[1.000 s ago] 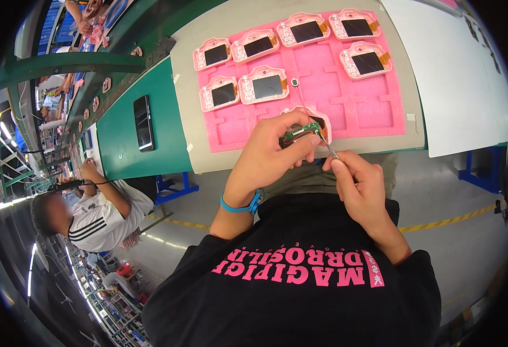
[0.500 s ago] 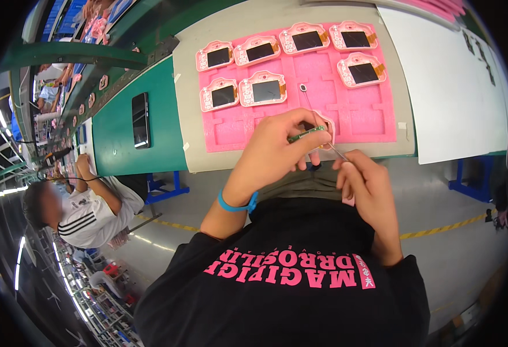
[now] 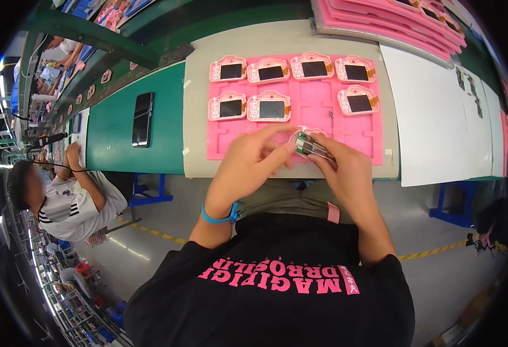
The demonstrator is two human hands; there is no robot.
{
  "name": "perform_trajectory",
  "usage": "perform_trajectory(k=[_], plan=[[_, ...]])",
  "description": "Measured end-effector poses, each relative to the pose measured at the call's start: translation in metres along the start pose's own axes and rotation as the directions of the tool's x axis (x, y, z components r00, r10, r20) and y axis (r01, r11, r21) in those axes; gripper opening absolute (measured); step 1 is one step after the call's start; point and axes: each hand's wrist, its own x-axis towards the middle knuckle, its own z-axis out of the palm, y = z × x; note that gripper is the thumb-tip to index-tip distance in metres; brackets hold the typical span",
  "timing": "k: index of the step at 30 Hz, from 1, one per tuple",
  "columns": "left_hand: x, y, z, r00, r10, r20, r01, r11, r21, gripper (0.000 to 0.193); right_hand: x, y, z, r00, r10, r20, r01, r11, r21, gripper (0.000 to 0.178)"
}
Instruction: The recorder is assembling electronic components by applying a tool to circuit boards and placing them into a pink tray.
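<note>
My right hand (image 3: 346,168) is closed on a pink camera-shaped shell with a green circuit board (image 3: 305,144) on it, above the front edge of a pink foam tray (image 3: 358,132). A thin, shiny metal tool, apparently tweezers (image 3: 321,151), lies along its fingers. My left hand (image 3: 248,165), slightly blurred, is beside the shell's left side, thumb and index finger apart. Whether its fingertips touch the shell I cannot tell. Farther back in the tray sit several pink camera shells (image 3: 270,110) with dark screens. A small dark part (image 3: 331,113) shows just beyond the held shell.
A black phone (image 3: 142,120) lies on the green mat (image 3: 109,139) at the left. White sheets (image 3: 433,127) cover the right side, and stacked pink trays (image 3: 381,26) stand at the back right. Another person (image 3: 78,202) sits at the far left.
The board was pinched in my left fingers and is now at the shell in my right hand. My left hand has drawn left. The view has shifted, bringing the stacked trays further in.
</note>
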Motion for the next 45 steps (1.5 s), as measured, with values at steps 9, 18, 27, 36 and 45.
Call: perform_trajectory(k=[9,18,27,36,45], plan=[[0.034,-0.031,-0.003,0.747,0.664,0.028,-0.561,0.607,0.563,0.069,0.012,-0.02,0.002,0.986,0.163,0.023,-0.156,0.97,-0.186,0.035],[0.041,-0.039,-0.003,0.763,0.646,-0.022,-0.533,0.647,0.545,0.071,0.013,-0.008,0.01,0.983,0.181,0.013,-0.177,0.975,-0.133,0.039],[0.021,-0.018,-0.009,0.782,0.599,-0.172,-0.512,0.775,0.37,0.068,0.013,0.002,-0.042,0.952,0.304,-0.028,-0.269,0.88,0.391,0.04],[0.162,0.058,-0.139,0.751,0.507,-0.424,-0.289,0.829,0.479,0.058,0.0,0.019,-0.054,0.958,0.27,-0.098,-0.255,0.955,0.15,0.02],[0.151,0.046,-0.132,0.778,0.597,-0.194,-0.336,0.657,0.674,0.044,0.007,0.107,-0.173,0.854,0.368,-0.369,-0.387,0.922,0.025,0.012]])
